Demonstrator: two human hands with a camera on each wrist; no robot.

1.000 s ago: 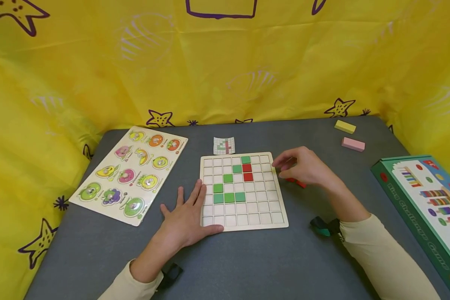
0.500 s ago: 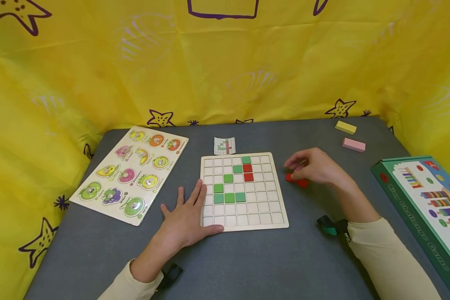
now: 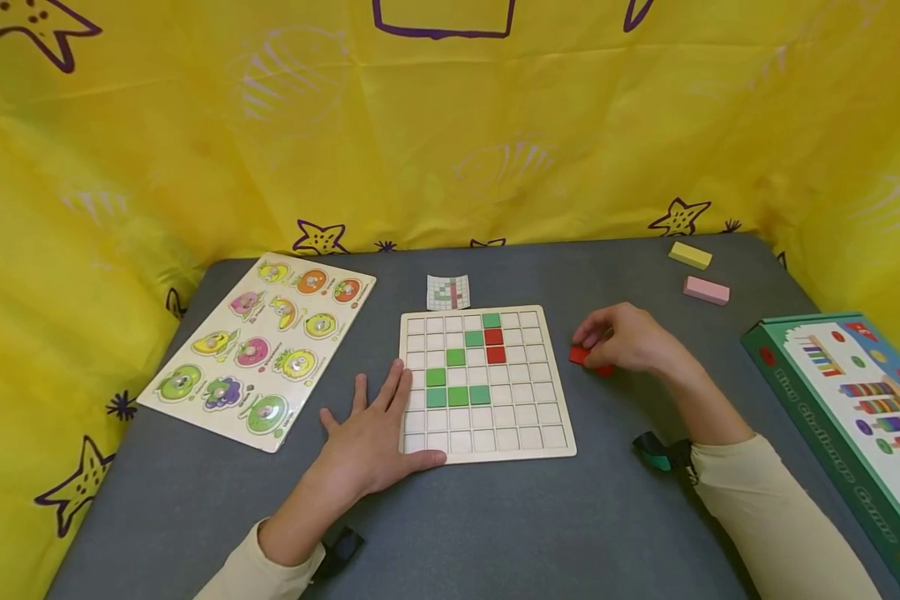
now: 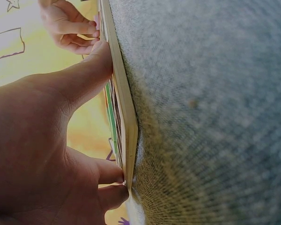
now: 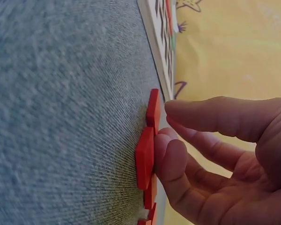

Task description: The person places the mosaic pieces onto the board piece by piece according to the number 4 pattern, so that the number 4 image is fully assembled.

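Head view: right hand [image 3: 630,340] curls fingertips onto red tiles [image 3: 589,359] at 3 o'clock of the grid board [image 3: 487,446]; left hand [image 3: 375,433] rests flat at its 8 o'clock corner.

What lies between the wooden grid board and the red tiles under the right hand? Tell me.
Only bare grey table in the head view, between the wooden grid board and the red tiles that the right hand touches.
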